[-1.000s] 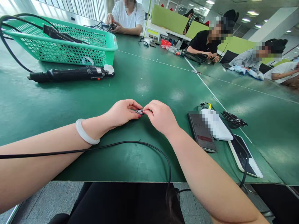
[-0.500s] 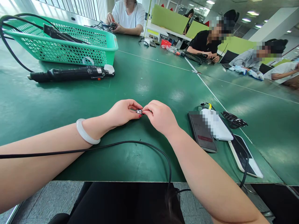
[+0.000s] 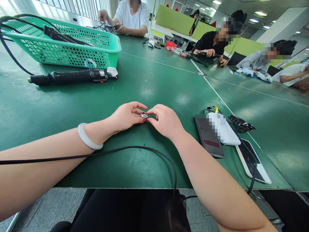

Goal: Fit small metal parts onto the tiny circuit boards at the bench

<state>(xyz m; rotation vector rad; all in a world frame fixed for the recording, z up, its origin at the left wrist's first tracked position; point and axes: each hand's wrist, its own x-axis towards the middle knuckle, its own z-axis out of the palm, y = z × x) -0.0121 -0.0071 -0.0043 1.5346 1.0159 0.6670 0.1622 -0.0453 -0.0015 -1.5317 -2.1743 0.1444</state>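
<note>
A small silver-and-black metal part [image 3: 144, 115], too small for its kind to be told, is held just over the green table. My left hand [image 3: 125, 116] pinches its left end between thumb and fingers, with the index finger raised above it; a white bangle [image 3: 87, 137] circles the wrist. From the other side, my right hand [image 3: 166, 120] has its thumb and index fingertip at the part's right end, one below and one above. Both hands are closed around this one piece. A black cable [image 3: 125, 148] runs across my left forearm and down over the table's front edge.
Beyond my left arm, a black electric screwdriver [image 3: 74, 76] lies before a green mesh basket [image 3: 113, 48] holding a black tool and cable. At right are a dark phone [image 3: 209, 137], a white phone [image 3: 253, 161] and a crumpled black wrapper [image 3: 241, 124]. Several people work at the table's far side.
My right thumb and index finger have spread slightly around the part, and more of it shows. My left index finger has lifted a little. Across the table, one person's hand has risen.
</note>
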